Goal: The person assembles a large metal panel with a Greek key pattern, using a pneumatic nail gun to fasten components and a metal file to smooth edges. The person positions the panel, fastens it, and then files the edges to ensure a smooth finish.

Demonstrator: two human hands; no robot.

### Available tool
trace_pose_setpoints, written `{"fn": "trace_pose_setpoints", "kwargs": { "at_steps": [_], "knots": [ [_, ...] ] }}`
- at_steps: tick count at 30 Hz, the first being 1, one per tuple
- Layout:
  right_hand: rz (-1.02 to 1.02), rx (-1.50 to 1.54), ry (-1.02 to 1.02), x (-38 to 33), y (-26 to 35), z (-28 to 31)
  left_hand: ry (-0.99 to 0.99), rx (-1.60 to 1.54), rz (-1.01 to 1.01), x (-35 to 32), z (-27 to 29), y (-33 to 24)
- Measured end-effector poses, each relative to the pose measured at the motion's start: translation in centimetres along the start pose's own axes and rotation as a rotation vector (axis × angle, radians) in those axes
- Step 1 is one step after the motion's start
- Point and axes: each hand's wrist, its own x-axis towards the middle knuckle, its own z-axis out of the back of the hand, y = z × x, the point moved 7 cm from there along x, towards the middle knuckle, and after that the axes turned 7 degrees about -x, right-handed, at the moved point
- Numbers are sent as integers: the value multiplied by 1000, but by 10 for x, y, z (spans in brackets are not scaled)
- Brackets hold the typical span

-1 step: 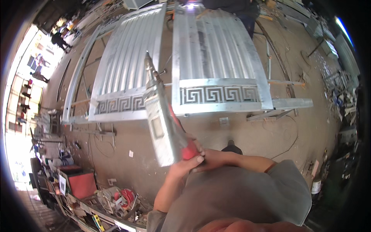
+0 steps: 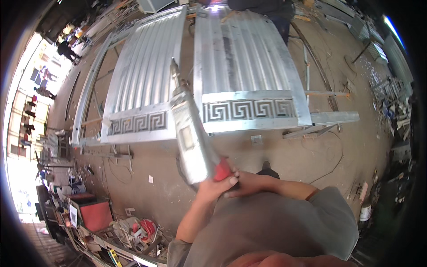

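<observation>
A handheld welding gun (image 2: pixel 190 142) with a long silver body, a narrow pointed nozzle and a red part at its handle end tilts up and away in front of my chest. My left hand (image 2: pixel 214 188) is closed round the handle end, thumb on top. Against it lies my right hand (image 2: pixel 243 183), also closed at the handle; its fingers are partly hidden. Beyond the nozzle lie two silver metal door panels, the left panel (image 2: pixel 144 66) and the right panel (image 2: pixel 244 53), both ribbed with a Greek-key band. The nozzle appears over the gap between them, touching nothing visible.
A metal frame (image 2: pixel 327 117) supports the panels. At the far end a person in dark clothes (image 2: pixel 262 5) stands by a bright light (image 2: pixel 216 8). A cluttered cart with a red box (image 2: pixel 95 215) is at lower left. Cables (image 2: pixel 340 160) lie on the floor; scrap (image 2: pixel 393 107) lines the right.
The welding gun has shifted slightly to the right, with its handle end a little higher. Both hands keep their hold.
</observation>
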Motion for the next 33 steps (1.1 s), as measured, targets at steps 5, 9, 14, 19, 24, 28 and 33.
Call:
{"fn": "trace_pose_setpoints", "kwargs": {
  "at_steps": [5,9,14,19,24,28,33],
  "knots": [
    [-15,232,-439,-129,-18,102,204,130,146,81,-135,78],
    [-122,145,-760,-235,-42,170,408,250,197,134,-243,147],
    [-145,336,-1134,-333,-81,222,664,343,220,187,-350,213],
    [-149,604,-1471,-440,-110,283,839,553,218,215,-368,251],
    [-406,379,-1557,-523,-119,352,675,981,481,235,-254,308],
    [-433,382,-1537,-541,-144,423,483,1199,365,229,-140,342],
    [-574,358,-1392,-529,-230,522,-218,980,818,160,28,403]
  ]
}}
